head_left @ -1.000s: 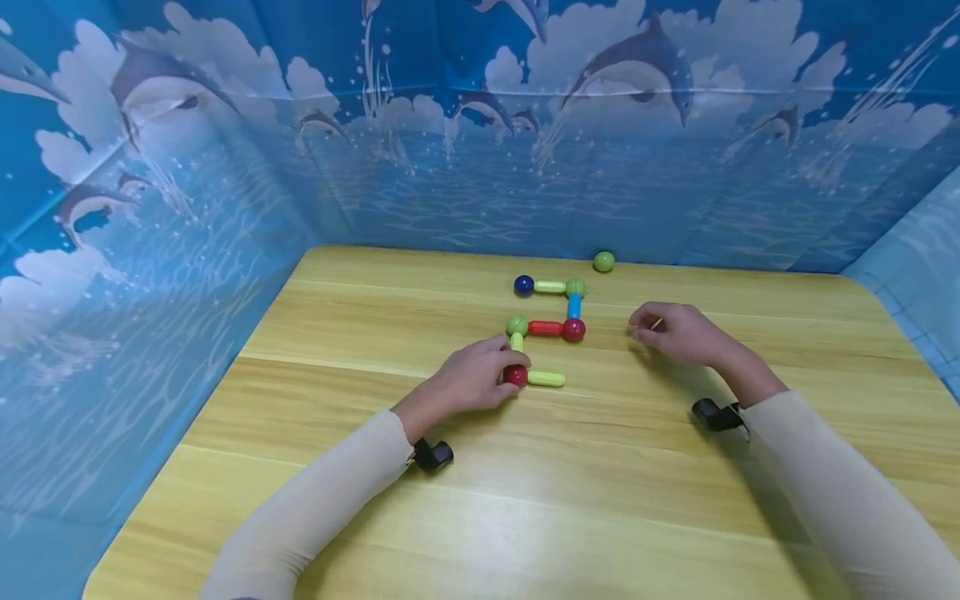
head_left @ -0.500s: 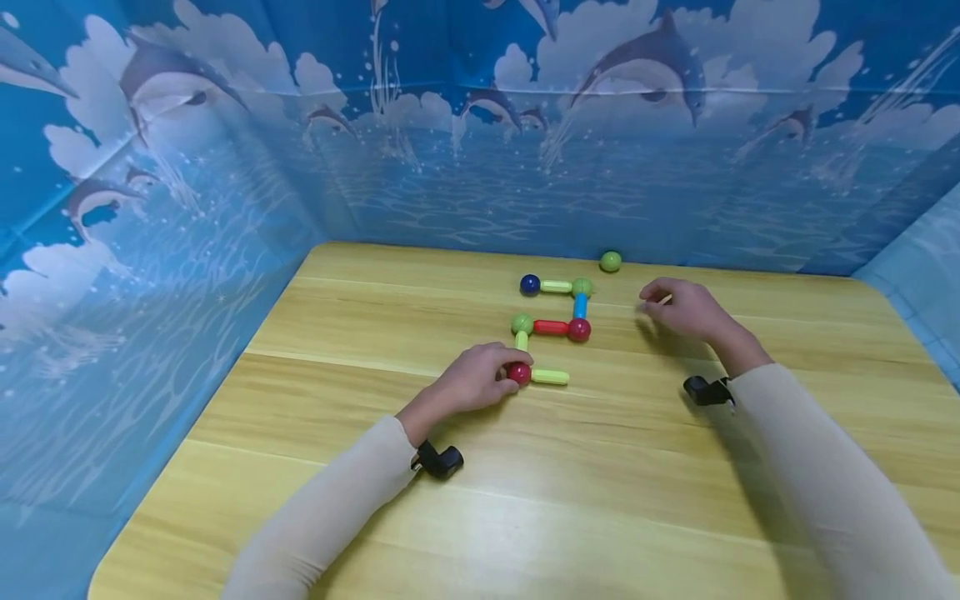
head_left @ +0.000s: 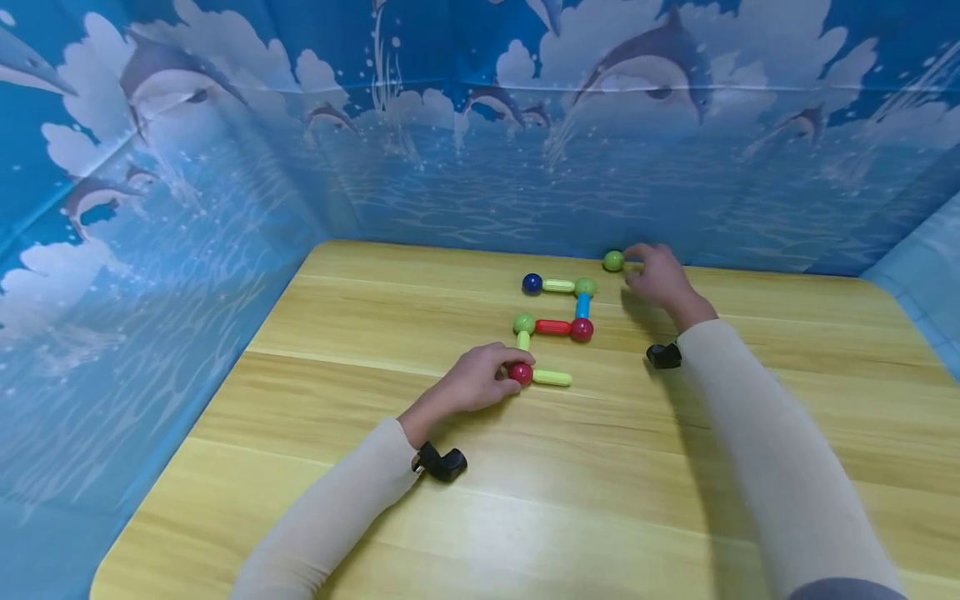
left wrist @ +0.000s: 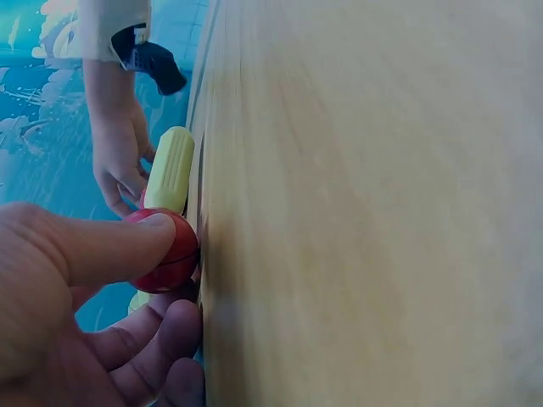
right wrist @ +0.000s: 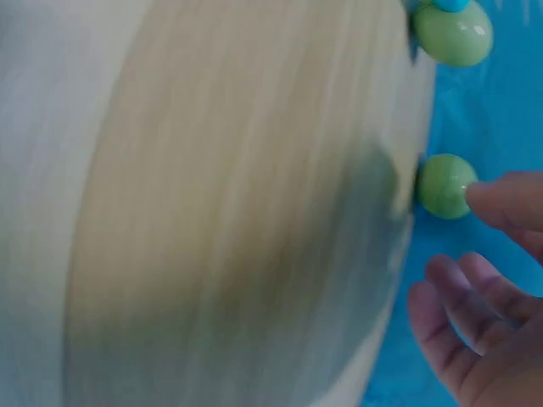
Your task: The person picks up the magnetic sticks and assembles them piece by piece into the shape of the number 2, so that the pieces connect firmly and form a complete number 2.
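Observation:
My left hand (head_left: 474,379) pinches a red ball (head_left: 521,373) at the near end of a zigzag of magnetic balls and rods. In the left wrist view the thumb lies across that red ball (left wrist: 180,254). A yellow-green rod (head_left: 552,378) points right from it, its far end free. By the table's back edge, my right hand (head_left: 660,277) is at a loose green ball (head_left: 613,261). The right wrist view has its fingers spread, one tip at the edge of the green ball (right wrist: 446,186); whether it touches, I cannot tell.
The chain continues through a green ball (head_left: 524,323), a red rod (head_left: 553,327), a second red ball (head_left: 582,330), a blue rod (head_left: 582,306) and another green ball (head_left: 586,287) to a dark blue ball (head_left: 532,284). A dolphin-print curtain (head_left: 450,183) borders the wooden table (head_left: 375,333).
My right hand has moved away from me and to the left, from the right of the chain up to the loose green ball. The left hand stays on the red ball.

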Demonstrator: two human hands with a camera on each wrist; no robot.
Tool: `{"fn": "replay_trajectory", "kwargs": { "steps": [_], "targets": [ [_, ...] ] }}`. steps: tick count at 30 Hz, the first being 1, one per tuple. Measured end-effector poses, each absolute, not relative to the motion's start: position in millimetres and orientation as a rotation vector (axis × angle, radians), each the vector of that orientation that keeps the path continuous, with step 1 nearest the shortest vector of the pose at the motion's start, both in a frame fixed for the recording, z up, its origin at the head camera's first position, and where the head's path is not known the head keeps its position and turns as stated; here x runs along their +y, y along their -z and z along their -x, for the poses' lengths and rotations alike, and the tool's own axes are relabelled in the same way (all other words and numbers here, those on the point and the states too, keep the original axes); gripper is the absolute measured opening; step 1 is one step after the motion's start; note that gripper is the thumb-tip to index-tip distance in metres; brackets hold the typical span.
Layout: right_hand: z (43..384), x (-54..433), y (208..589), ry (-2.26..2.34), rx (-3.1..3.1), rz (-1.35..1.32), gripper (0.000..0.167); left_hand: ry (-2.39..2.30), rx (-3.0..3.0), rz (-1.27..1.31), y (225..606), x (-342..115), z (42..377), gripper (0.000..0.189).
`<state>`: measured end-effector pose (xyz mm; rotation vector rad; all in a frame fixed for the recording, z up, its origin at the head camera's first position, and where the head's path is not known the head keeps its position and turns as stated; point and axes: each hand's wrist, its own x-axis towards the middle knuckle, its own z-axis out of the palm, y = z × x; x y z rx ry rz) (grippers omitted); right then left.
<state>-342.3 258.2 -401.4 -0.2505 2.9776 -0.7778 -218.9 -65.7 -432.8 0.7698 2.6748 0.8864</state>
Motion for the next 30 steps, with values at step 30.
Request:
{"fn": "replay_trajectory", "kwargs": {
  "steps": [30],
  "targets": [
    [356,244,412,0.723,3.059,0.223,0.038,-0.915,2.632,-0.728,429,-65,220,0.042]
  ]
}}
